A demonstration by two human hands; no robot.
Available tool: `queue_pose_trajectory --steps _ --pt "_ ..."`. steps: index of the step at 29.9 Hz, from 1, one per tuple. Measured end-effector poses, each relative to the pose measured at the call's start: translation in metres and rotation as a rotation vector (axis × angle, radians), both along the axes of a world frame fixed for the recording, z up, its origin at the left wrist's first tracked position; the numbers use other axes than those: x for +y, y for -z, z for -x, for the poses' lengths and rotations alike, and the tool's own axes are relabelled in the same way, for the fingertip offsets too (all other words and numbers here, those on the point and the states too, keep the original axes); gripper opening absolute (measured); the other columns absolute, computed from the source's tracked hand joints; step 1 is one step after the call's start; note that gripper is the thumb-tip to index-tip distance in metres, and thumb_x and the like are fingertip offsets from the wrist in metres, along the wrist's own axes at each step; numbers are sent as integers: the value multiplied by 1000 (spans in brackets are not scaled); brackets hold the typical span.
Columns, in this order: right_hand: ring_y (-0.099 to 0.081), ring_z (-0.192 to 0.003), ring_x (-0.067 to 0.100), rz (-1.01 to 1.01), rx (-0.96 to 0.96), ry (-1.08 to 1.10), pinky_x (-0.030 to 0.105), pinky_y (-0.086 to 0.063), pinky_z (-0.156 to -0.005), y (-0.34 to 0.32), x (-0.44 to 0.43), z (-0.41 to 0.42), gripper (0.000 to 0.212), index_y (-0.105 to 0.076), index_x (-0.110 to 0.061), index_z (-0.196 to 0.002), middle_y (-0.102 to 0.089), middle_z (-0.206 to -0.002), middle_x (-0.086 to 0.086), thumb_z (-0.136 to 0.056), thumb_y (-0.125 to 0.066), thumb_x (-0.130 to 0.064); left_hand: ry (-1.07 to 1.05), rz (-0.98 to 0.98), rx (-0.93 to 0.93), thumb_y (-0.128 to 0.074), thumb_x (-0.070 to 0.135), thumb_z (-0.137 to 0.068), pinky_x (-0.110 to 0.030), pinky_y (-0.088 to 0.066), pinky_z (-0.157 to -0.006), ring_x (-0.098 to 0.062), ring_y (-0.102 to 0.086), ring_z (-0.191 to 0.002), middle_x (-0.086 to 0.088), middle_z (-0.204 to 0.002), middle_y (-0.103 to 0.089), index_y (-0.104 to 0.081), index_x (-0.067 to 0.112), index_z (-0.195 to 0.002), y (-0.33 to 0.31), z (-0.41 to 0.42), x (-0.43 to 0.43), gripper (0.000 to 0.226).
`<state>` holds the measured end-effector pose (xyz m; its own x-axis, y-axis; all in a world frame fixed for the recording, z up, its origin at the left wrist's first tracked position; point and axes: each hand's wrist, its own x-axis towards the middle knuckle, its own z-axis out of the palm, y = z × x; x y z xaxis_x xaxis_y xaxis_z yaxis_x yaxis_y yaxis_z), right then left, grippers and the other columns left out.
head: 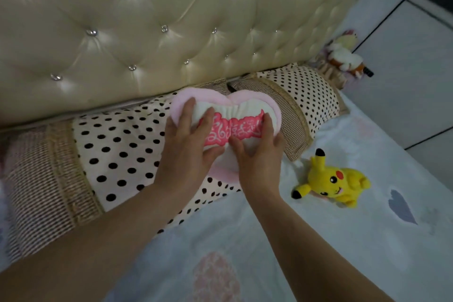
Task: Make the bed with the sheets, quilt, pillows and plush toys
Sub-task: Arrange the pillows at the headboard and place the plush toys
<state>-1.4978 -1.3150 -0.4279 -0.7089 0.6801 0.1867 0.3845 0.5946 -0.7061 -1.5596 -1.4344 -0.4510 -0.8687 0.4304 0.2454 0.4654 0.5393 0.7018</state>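
Observation:
A pink and white heart-shaped plush cushion [235, 105] with bright pink lettering leans between two polka-dot pillows, the left pillow [117, 152] and the right pillow [304, 95], at the headboard. My left hand [188, 144] lies on the cushion's left half with fingers spread flat. On its right half my right hand [259, 152] presses with straight fingers, thumb at the middle crease. A yellow plush toy [331, 181] lies on its side on the pale sheet [318, 240] to the right.
A tufted cream headboard [159, 27] fills the back. Another plush toy [343, 56], white and brown, sits at the bed's far right corner. Past the bed's right edge is a white tiled floor [416, 56].

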Motion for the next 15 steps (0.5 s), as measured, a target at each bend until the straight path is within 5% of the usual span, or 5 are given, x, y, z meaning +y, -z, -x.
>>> queue_pose_trajectory --steps 4,8,15 --pt "-43 -125 21 -4 -14 23 23 -34 -88 1 26 -6 80 -20 -34 -151 -27 -145 6 -88 -67 -40 65 22 -36 -61 40 -91 -44 -22 -116 -35 3 -146 5 -162 7 -22 32 -153 3 -2 22 74" --pt "-29 -113 -1 -43 -8 28 14 -26 -87 -7 61 -14 79 -20 -33 -151 -25 -144 -1 -88 -67 -39 131 -9 -22 -65 29 -91 -39 -20 -116 -30 5 -146 7 -161 10 -23 32 -153 0 -3 55 75" --pt "-33 -115 4 71 -60 -121 21 -34 -90 4 143 51 91 -12 -33 -153 -29 -148 4 -85 -72 -34 104 -9 137 -69 3 -83 -41 -32 -109 -29 -4 -147 3 -161 -2 -37 33 -148 21 60 112 79"
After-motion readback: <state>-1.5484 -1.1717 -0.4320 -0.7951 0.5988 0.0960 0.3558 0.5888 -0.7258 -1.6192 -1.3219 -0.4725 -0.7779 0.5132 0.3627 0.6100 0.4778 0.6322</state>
